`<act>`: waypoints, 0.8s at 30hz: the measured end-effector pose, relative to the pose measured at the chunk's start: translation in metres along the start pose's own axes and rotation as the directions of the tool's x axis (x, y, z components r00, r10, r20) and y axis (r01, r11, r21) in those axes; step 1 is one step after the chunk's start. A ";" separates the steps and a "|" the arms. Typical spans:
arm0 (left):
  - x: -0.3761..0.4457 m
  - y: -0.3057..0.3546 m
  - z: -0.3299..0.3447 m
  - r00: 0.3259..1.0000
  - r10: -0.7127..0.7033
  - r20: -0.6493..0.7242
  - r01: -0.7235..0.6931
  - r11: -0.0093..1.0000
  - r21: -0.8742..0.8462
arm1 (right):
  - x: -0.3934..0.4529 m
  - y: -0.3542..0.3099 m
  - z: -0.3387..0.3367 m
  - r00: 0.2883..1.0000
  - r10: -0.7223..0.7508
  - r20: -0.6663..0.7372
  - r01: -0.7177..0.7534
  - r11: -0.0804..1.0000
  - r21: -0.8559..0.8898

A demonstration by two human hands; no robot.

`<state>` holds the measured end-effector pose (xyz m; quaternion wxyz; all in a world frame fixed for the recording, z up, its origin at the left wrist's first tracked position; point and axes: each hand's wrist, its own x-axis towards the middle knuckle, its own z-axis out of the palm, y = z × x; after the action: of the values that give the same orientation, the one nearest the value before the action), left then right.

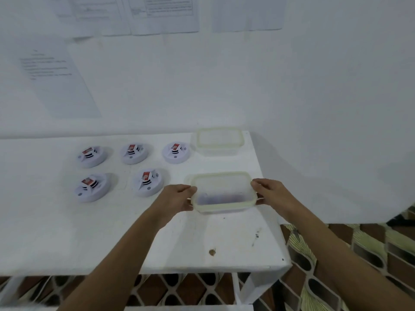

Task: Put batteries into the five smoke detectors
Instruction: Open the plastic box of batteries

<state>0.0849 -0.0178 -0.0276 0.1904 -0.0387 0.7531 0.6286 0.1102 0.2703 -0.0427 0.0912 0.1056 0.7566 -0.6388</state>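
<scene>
The white table [112, 232] stands against the wall, and everything else I place by the near clear plastic container [222, 194], which sits toward the table's right edge. A second clear container [219, 141] lies directly behind it, close to the wall, and looks empty as far as I can make out. Printed sheets [161, 14] are taped to the wall well above and behind both.

The near container has its lid on, and something dark and bluish shows through its side; I cannot tell what it is, though my guess is spare batteries. The left hand [177, 198] grips its left end, fingers curled over the rim, and the right hand [269, 191] grips the right end the same way, thumb below and fingers on top. Whether the box is resting on the table or just lifted I cannot say.

To the left of that container lie the five smoke detectors, backs up, in two rows: three in the far row [92, 156] [134, 153] [176, 152] and two in the near row [92, 186] [148, 181], the last of these just beside the left hand. Each shows a red-and-white battery seated in its middle.

So, by my reading, the filling is done or very nearly. No loose battery lies on the table. What remains seems to be tidying, perhaps closing the battery covers, which I cannot see.
</scene>
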 end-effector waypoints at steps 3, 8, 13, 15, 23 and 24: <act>0.000 0.003 0.002 0.999 -0.002 0.047 0.003 1.000 -0.017 | 0.001 0.000 0.000 0.996 0.038 0.082 -0.048 0.991 0.127; 0.007 0.002 0.002 0.997 -0.027 0.065 0.032 0.997 -0.073 | 0.002 -0.004 -0.001 0.992 0.058 0.114 -0.075 0.985 0.156; 0.011 0.002 0.002 0.998 -0.013 0.057 0.014 1.000 -0.021 | 0.001 -0.001 0.000 0.995 0.047 0.091 -0.061 0.986 0.157; 0.011 0.001 0.002 0.998 0.035 0.045 -0.036 0.999 0.028 | -0.001 0.000 0.000 0.995 -0.010 0.097 0.003 0.997 0.076; 0.006 -0.005 0.010 0.988 0.153 0.021 -0.155 0.980 0.124 | 0.000 0.003 0.007 0.991 -0.123 0.051 0.125 0.991 -0.051; 0.007 -0.005 0.010 0.988 0.154 0.026 -0.156 0.982 0.110 | 0.000 0.002 0.006 0.990 -0.121 0.068 0.124 0.991 -0.043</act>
<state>0.0826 -0.0080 -0.0359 0.1493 0.0364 0.7861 0.5987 0.1113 0.2650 -0.0457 0.0789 0.0355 0.7731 -0.6284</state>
